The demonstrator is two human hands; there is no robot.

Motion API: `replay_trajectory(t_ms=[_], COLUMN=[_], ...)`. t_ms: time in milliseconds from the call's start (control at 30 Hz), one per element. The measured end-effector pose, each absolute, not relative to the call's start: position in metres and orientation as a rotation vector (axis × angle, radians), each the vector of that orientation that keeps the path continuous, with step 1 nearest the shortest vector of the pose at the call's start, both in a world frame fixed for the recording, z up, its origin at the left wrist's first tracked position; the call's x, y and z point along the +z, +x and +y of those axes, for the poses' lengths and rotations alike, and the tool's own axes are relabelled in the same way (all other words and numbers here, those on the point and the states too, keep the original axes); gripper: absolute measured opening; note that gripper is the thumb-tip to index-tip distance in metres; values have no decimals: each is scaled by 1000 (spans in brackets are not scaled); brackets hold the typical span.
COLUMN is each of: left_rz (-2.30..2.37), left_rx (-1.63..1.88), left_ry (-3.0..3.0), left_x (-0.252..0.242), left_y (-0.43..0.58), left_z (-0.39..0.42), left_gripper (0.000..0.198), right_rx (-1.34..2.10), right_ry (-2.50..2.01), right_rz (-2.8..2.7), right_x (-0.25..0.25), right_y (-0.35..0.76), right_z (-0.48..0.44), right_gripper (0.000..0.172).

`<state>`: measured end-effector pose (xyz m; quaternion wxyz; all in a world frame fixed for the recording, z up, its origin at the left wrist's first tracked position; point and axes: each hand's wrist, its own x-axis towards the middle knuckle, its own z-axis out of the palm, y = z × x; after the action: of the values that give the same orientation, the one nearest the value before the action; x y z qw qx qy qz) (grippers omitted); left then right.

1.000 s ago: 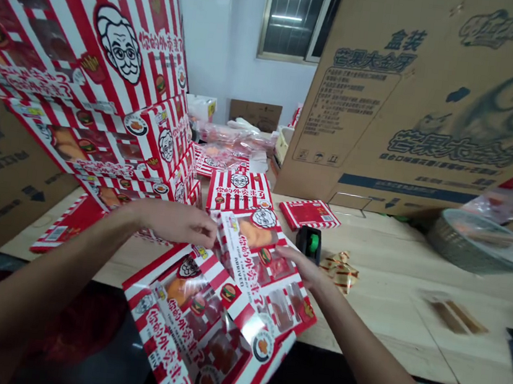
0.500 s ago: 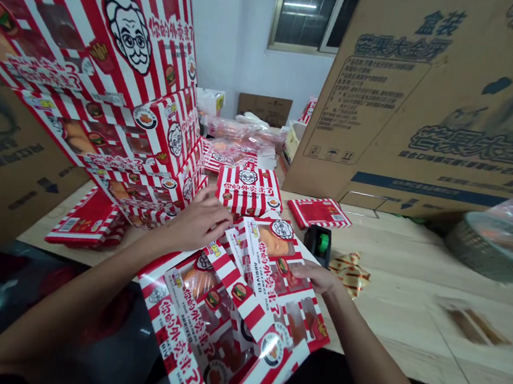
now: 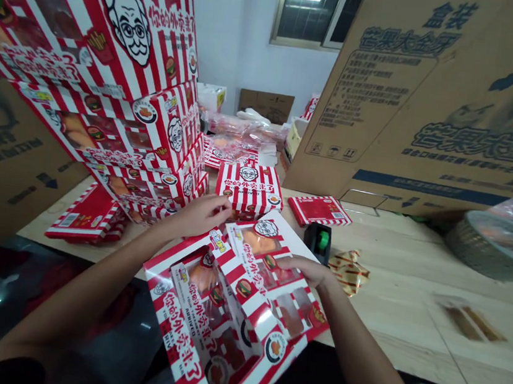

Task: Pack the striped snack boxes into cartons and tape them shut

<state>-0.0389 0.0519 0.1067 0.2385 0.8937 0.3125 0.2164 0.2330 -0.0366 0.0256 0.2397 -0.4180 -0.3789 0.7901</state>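
A large red-and-white striped display box [image 3: 176, 347] with a clear window leans over my lap and the table's front edge. Inside its window shows a smaller striped candy box [image 3: 199, 316]. Another small candy box [image 3: 259, 248] with clear windows lies at the opening, its lower part inside the display box. My right hand [image 3: 305, 270] grips this one, fingers laid across its windowed face. At the opening's upper left corner, my left hand [image 3: 207, 214] has its fingers curled together; what they hold, if anything, is hidden.
Filled striped boxes [image 3: 151, 135] are stacked high at the left. A striped box [image 3: 250, 188] stands ahead, a flat red box [image 3: 319, 211] beyond. Right are a black tape dispenser [image 3: 318, 242], gold wrapper [image 3: 349, 271], basket [image 3: 497, 246] and big carton [image 3: 425, 113].
The small candy box in my right hand has slid down and left, lining up with the display box's opening. My left hand has shifted slightly, its fingers curling closer together.
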Motion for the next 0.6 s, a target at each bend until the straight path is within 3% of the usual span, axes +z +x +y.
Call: replay_trajectory(t_ms=[133, 233, 367, 600], left_rz=[795, 769, 856, 925], left_rx=[545, 450, 466, 298], left_ry=[2273, 2116, 2031, 1984], left_x=[97, 97, 106, 112], left_y=[-29, -25, -28, -38], left_z=[50, 47, 43, 44], left_gripper=[23, 26, 30, 35], right_rx=[2176, 1945, 1744, 1904], right_ry=[-1032, -836, -791, -1029], right_rz=[-1278, -1562, -1306, -1164], right_x=[51, 61, 56, 53], right_y=[202, 176, 155, 172], right_z=[-33, -34, -42, -71], right_gripper=[63, 80, 69, 61])
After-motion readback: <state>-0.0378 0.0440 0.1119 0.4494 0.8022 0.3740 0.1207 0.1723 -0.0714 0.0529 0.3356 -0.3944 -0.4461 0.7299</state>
